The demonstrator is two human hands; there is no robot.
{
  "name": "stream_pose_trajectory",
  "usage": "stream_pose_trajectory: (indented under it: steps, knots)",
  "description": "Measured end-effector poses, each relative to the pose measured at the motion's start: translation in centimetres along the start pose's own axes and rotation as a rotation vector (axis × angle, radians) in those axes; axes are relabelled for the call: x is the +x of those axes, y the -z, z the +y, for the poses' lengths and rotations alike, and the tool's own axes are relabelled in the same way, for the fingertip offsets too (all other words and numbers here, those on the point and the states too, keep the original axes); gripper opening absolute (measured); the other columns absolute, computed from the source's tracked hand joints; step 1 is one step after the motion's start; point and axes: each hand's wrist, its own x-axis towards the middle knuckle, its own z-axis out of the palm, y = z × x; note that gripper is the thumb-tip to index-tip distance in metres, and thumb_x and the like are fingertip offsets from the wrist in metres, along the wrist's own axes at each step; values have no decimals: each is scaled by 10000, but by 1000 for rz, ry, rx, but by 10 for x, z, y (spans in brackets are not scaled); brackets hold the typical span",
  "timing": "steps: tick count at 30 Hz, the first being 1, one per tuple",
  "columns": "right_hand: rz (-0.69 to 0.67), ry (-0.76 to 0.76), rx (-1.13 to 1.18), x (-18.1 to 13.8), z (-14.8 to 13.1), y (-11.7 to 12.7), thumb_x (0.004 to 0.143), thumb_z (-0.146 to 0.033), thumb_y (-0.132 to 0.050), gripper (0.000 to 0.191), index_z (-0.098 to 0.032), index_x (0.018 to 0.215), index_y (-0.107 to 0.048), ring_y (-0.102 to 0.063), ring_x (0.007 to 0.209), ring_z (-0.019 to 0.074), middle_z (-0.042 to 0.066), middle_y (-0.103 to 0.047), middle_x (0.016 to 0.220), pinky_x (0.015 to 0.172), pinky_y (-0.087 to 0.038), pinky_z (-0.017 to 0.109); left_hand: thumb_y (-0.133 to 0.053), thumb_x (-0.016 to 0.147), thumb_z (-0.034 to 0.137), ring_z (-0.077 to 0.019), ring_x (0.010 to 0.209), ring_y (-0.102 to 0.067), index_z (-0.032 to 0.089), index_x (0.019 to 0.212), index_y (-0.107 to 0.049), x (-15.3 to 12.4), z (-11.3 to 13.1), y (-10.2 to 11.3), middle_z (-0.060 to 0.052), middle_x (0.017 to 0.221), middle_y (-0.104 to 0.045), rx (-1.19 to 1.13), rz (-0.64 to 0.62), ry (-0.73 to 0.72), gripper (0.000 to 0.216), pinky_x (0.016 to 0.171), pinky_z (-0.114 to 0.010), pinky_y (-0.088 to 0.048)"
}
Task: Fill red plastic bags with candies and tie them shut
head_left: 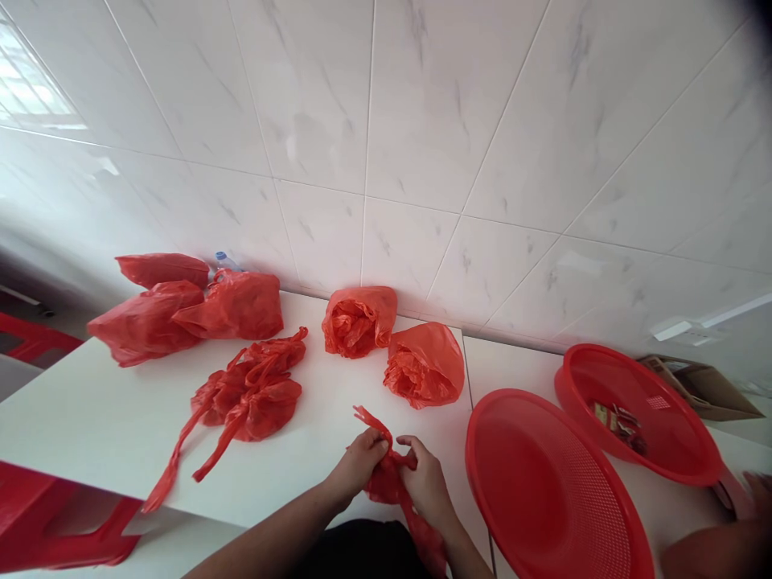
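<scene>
A red plastic bag (381, 488) is between my two hands at the front of the white table, its twisted neck sticking up and one long strip hanging down toward my body. My left hand (357, 465) is closed, thumb and fingers pinching the neck of the bag. My right hand (425, 481) is curled round the other side of the neck, with the thumb and forefinger bent over the red plastic. The bag's contents are hidden. To the left lie knotted red bags (256, 394) with long loose handles.
Bunched red bags (425, 366) lie near the wall. Fuller red bags (241, 305) and a bottle (223, 259) stand back left. On the right are an upright-rimmed red basket (531, 466), another basket (663, 402) holding small packets, a cardboard box (717, 394) and another person's arm (717, 551).
</scene>
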Motion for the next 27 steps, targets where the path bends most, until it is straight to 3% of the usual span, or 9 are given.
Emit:
stream_pose_trajectory:
  steps: [5, 8, 13, 16, 19, 21, 22, 25, 27]
  knots:
    - [140, -24, 81, 8, 13, 8, 559, -286, -570, 307, -486, 774, -661, -673, 999, 274, 16, -756, 917, 776, -520, 369, -510, 758, 260, -153, 721, -526, 185, 772, -583, -4, 1, -3, 19, 733, -577, 217, -107, -56, 104, 693, -277, -399]
    - [77, -47, 167, 8, 18, 10, 554, -270, -576, 313, -479, 769, -666, -682, 964, 269, 9, -758, 874, 762, -522, 365, -483, 726, 192, -154, 726, -533, 191, 754, -567, -5, 1, -4, 27, 721, -570, 236, -127, -105, 88, 711, -280, -410]
    - [-101, -57, 402, -1, 18, 9, 598, -283, -652, 306, -317, 899, -699, -684, 855, 260, 38, -745, 859, 756, -528, 380, -490, 741, 201, -175, 744, -569, 185, 797, -592, -5, 1, 0, 6, 752, -623, 242, -137, -115, 117, 733, -305, -430]
    - [-80, -46, 456, -1, 18, 11, 640, -357, -696, 355, -224, 969, -681, -673, 816, 234, 53, -725, 893, 770, -521, 374, -544, 762, 234, -186, 770, -570, 183, 783, -611, -8, 2, 8, -13, 780, -635, 223, -114, -146, 87, 746, -315, -432]
    - [-12, -47, 483, 11, 29, 20, 650, -405, -717, 340, -201, 919, -666, -651, 747, 196, 41, -708, 840, 747, -512, 344, -628, 782, 327, -216, 944, -578, 181, 891, -638, -13, 1, 19, -72, 1010, -657, 3, -190, -180, 183, 865, -345, -420]
    - [122, -40, 358, 23, 44, 33, 625, -408, -709, 341, -192, 886, -666, -650, 757, 211, 48, -709, 827, 749, -510, 352, -648, 783, 402, -226, 999, -575, 173, 903, -625, -16, -3, 28, -100, 1049, -652, -180, -256, -135, 260, 917, -364, -398]
    - [213, -29, 238, 30, 54, 41, 613, -412, -687, 347, -187, 877, -672, -654, 791, 234, 62, -715, 835, 766, -510, 367, -652, 773, 433, -217, 965, -583, 168, 858, -606, -17, -6, 33, -96, 975, -657, -234, -244, -90, 282, 913, -364, -397]
    - [440, 19, -171, 48, 83, 63, 593, -432, -576, 320, -199, 788, -676, -640, 973, 298, 120, -725, 940, 911, -471, 406, -646, 726, 465, -161, 779, -575, 192, 751, -492, -18, -19, 46, -12, 724, -574, -254, -72, 38, 315, 823, -337, -425]
    - [442, -20, -277, 55, 97, 72, 594, -440, -527, 324, -215, 778, -672, -639, 1005, 320, 140, -723, 976, 940, -460, 427, -604, 725, 458, -138, 700, -547, 210, 741, -430, -17, -27, 54, 27, 676, -511, -209, 38, 87, 304, 753, -326, -434]
